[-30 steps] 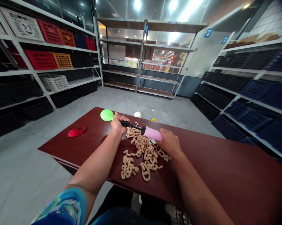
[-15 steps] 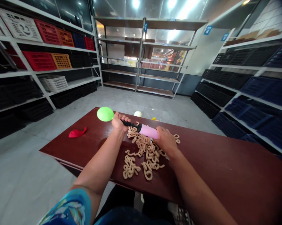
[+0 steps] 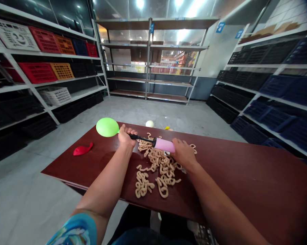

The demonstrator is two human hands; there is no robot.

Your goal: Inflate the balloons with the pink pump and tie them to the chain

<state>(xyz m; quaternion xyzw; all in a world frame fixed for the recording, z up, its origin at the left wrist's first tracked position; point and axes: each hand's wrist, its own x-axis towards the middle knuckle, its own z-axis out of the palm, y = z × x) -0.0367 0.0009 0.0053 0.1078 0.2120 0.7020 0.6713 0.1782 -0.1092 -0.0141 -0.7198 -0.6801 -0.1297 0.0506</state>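
We log the left hand (image 3: 126,136) clenched on the neck of the green balloon (image 3: 107,127) at the pump (image 3: 165,145) nozzle, 11 o'clock over the surface (image 3: 245,177), right hand (image 3: 182,154) gripping the pink barrel; a slack pinch, we judge, could let the balloon pop off.

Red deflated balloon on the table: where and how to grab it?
Likely best: pinch the red balloon at its narrow neck, the end pointing right, coming down from above. It lies limp and flat on the table, with bare top around it.
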